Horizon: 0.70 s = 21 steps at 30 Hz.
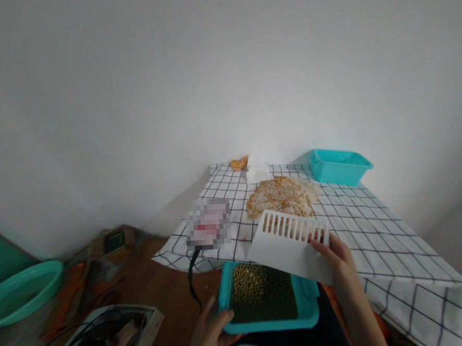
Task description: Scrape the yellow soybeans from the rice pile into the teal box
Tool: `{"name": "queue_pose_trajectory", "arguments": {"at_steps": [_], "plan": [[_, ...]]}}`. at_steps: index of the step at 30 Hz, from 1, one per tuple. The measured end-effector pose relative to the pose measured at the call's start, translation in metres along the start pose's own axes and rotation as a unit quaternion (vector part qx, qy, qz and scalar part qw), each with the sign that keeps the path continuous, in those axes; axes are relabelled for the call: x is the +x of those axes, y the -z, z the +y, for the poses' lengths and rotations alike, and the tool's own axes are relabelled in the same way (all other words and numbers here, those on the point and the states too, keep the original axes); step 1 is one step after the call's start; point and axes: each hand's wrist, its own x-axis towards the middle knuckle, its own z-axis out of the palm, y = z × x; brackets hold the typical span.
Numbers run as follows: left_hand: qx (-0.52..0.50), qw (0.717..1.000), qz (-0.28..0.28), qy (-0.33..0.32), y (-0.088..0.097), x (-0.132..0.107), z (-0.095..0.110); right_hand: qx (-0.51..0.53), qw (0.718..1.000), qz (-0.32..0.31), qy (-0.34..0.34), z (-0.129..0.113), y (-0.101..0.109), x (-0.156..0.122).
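Observation:
My left hand (215, 325) grips the near left corner of a turquoise tray (271, 325), thumb over the rim and fingers beneath. Inside the tray, round yellowish beans (247, 282) are heaped toward the left, and a layer of small dark green grains (278, 303) covers the rest. My right hand (333, 255) is closed on the right end of a white plastic panel with a row of slots (286, 245); fingers show through the slots. The panel is tilted over the tray's far right part and hides it. Beyond lies a spread of yellow beans mixed with whitish grains (281, 196).
A black-and-white checked cloth (379, 237) covers the table. On it are a turquoise tub (340, 169), white tissue (257, 169), an orange item (239, 163) and a blurred card (208, 225) with a black strap. A green basin (25, 292) and open box (150, 324) stand left.

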Motion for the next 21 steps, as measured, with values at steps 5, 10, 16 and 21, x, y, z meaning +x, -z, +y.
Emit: {"name": "queue_pose_trajectory", "arguments": {"at_steps": [5,10,16,21], "plan": [[-0.006,1.000,-0.011,-0.001,0.002,-0.001,-0.001,-0.010,0.998,0.058,0.037,0.004,-0.010,0.004],[0.004,1.000,-0.007,0.002,0.000,-0.004,0.001,-0.078,0.993,0.020,0.087,0.004,-0.025,0.010],[0.008,1.000,-0.012,-0.005,0.002,-0.006,0.005,-0.093,0.988,-0.085,0.086,-0.012,-0.026,0.014],[0.013,1.000,0.013,-0.009,0.000,-0.012,0.009,-0.090,0.983,-0.142,0.067,-0.019,-0.005,0.007]]}}
